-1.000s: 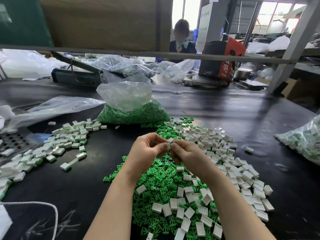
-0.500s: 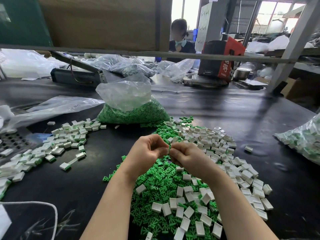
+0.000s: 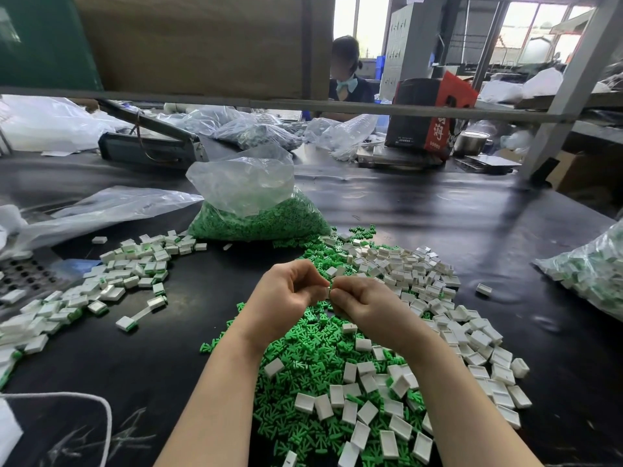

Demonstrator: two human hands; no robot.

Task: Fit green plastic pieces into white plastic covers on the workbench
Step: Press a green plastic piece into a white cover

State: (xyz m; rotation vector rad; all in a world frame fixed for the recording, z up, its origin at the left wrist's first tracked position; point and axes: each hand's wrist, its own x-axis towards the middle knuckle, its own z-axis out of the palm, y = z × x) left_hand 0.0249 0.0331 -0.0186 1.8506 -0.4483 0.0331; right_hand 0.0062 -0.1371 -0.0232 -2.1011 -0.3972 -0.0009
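Both hands (image 3: 328, 293) unmoved, pinching one cover (image 3: 327, 291)

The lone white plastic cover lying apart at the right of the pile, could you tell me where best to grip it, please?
Pinch the lone white rectangular plastic cover across its two long side walls, coming from above: it lies flat and apart from the pile, so fingers likely have room on both sides.

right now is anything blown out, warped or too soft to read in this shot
Head view: the windows at top right are blown out; the wide lens bows the shelf rail; the glossy black workbench shows pale glare streaks; the piece pinched between both hands' fingers is too small to read.
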